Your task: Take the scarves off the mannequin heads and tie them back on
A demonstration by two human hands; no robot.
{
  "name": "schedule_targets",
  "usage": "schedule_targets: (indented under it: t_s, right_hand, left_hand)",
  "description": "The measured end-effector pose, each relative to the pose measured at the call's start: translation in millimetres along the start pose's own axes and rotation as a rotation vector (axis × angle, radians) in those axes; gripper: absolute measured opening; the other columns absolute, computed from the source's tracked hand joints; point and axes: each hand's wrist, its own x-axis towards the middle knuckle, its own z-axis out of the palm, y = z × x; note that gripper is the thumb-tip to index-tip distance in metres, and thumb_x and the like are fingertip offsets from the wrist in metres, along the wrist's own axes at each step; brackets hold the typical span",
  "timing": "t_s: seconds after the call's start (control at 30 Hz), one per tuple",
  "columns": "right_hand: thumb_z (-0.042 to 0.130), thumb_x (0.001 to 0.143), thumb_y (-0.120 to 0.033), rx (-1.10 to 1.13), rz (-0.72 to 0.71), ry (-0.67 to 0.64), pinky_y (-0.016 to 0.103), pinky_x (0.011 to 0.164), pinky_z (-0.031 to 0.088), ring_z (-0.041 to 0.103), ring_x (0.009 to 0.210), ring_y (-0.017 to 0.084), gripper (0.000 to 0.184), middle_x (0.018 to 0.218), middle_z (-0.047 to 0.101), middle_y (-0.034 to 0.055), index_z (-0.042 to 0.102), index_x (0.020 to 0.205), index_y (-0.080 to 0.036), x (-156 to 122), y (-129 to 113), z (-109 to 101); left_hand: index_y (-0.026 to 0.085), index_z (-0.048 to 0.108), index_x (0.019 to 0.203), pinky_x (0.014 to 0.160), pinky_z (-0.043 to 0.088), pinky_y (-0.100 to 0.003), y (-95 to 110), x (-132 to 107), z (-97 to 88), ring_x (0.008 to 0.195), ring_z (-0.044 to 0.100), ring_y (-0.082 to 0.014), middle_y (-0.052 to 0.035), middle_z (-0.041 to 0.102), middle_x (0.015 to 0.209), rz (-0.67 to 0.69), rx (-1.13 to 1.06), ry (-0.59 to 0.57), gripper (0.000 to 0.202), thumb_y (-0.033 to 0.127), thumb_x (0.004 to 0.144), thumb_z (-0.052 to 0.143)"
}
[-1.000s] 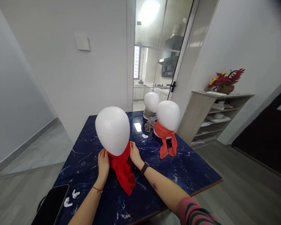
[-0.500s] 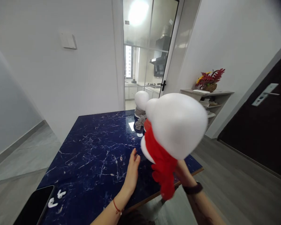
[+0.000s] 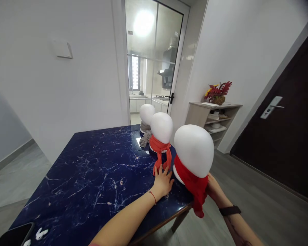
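**dark blue marble table, three white heads along its right edge**

blue marble tabletop (image 3: pixel 92 177) fills the near view, with a phone (image 3: pixel 12 235) and small white earbuds (image 3: pixel 41 233) at about 7 o'clock, at the near left corner.

my left hand (image 3: pixel 163 181) lies flat on the table at about 5 o'clock, fingers spread and holding nothing, fingertips just beside the base of the nearest foam head (image 3: pixel 193 150). that head stands at the table's right edge, wearing a red scarf (image 3: pixel 193 186) whose tail hangs past the edge. my right hand (image 3: pixel 213 189) is at 4 o'clock behind the scarf and against the head's base; the cloth hides most of it, so i cannot tell whether the fingers grip.

further off, toward 1 o'clock, a second head (image 3: pixel 161 128) wears an orange-red scarf (image 3: pixel 160 155) with its ends reaching the tabletop just beyond my left fingertips. behind it a third head (image 3: pixel 146 114) has a grey scarf (image 3: pixel 144 138).

beyond the table at 12 o'clock is a glass door (image 3: pixel 154 61) to a kitchen; at 2 o'clock a shelf unit (image 3: pixel 207 118) carries a basket of red flowers (image 3: pixel 217 92), and a dark door (image 3: pixel 284 130) is at 3 o'clock.
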Motion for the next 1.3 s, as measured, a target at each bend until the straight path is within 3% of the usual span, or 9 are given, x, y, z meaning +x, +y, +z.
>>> schedule_targets:
  t_s: [0.13,0.23,0.33,0.47,0.57,0.7,0.8,1.1,1.3]
  right_hand:
    - [0.067,0.063,-0.040,0.143,0.150,-0.150,0.039,0.070,0.055,0.066,0.078,0.026,0.036,0.097,0.070,0.0106,0.063,0.093,-0.020,12,1,10]
    - [0.069,0.062,-0.035,0.213,0.151,-0.200,0.040,0.072,0.055,0.066,0.077,0.025,0.034,0.094,0.071,0.0091,0.064,0.092,-0.020,20,-2,19]
    - [0.069,0.061,-0.035,0.220,0.136,-0.237,0.039,0.070,0.054,0.066,0.075,0.025,0.032,0.088,0.072,0.0084,0.065,0.088,-0.020,26,-7,32]
    - [0.067,0.063,-0.039,0.192,0.076,-0.290,0.037,0.072,0.053,0.065,0.081,0.024,0.034,0.092,0.071,0.0085,0.066,0.091,-0.019,33,-12,45]
    - [0.061,0.065,-0.041,0.026,0.011,-0.203,0.037,0.075,0.051,0.064,0.083,0.024,0.036,0.093,0.071,0.0100,0.067,0.091,-0.017,36,-5,44]
    - [0.051,0.068,-0.039,-0.464,-0.087,0.002,0.038,0.077,0.047,0.063,0.087,0.028,0.035,0.096,0.070,0.0132,0.070,0.087,-0.015,37,12,31]
    - [0.046,0.070,-0.037,-0.657,-0.120,0.049,0.037,0.077,0.045,0.062,0.091,0.030,0.037,0.099,0.069,0.0159,0.070,0.086,-0.014,34,22,25]
    - [0.049,0.067,-0.037,-0.602,-0.098,0.083,0.033,0.070,0.043,0.062,0.084,0.028,0.031,0.095,0.069,0.0169,0.069,0.077,-0.015,31,21,26]
    - [0.041,0.073,-0.038,-0.332,0.040,0.244,0.029,0.062,0.045,0.061,0.076,0.022,0.050,0.094,0.066,0.0157,0.061,0.106,-0.006,20,14,11]
  left_hand:
    - [0.016,0.053,0.125,0.111,0.013,-0.057,-3,-1,3.5,0.134,0.027,-0.0349,-0.0139,0.045,0.138,-0.019,-0.052,0.077,0.048,0.019,0.077,0.050]
    - [0.014,0.051,0.125,0.110,0.027,-0.046,-5,-3,3.6,0.127,0.040,-0.0273,-0.0131,0.049,0.133,-0.032,-0.231,0.143,0.055,0.007,0.070,0.047]
    - [0.018,0.044,0.130,0.103,0.038,-0.042,-4,-3,8.5,0.118,0.050,-0.0227,-0.0104,0.053,0.130,-0.079,-0.493,0.105,0.064,0.004,0.068,0.046]
    - [0.019,0.042,0.132,0.104,0.038,-0.041,0,-4,16.0,0.123,0.047,-0.0229,-0.0103,0.049,0.136,-0.124,-0.599,0.090,0.066,0.006,0.067,0.049]
    - [0.018,0.042,0.132,0.109,0.031,-0.042,3,-7,16.4,0.128,0.041,-0.0234,-0.0102,0.045,0.139,-0.100,-0.553,0.120,0.068,0.007,0.066,0.051]
    - [0.019,0.046,0.129,0.107,0.035,-0.043,6,-10,14.1,0.124,0.046,-0.0234,-0.0096,0.050,0.135,-0.091,-0.524,0.123,0.062,0.009,0.069,0.051]
    - [0.016,0.049,0.127,0.106,0.036,-0.043,7,-13,15.2,0.121,0.048,-0.0240,-0.0116,0.053,0.131,-0.113,-0.478,0.127,0.057,0.012,0.070,0.052]
    - [0.007,0.044,0.132,0.111,0.030,-0.042,8,-18,17.2,0.131,0.037,-0.0276,-0.0198,0.040,0.140,-0.112,-0.356,0.073,0.062,0.012,0.071,0.053]
    - [0.005,0.047,0.128,0.109,0.032,-0.044,11,-39,-0.8,0.129,0.039,-0.0295,-0.0216,0.043,0.137,-0.181,-0.352,-0.022,0.059,0.013,0.070,0.053]
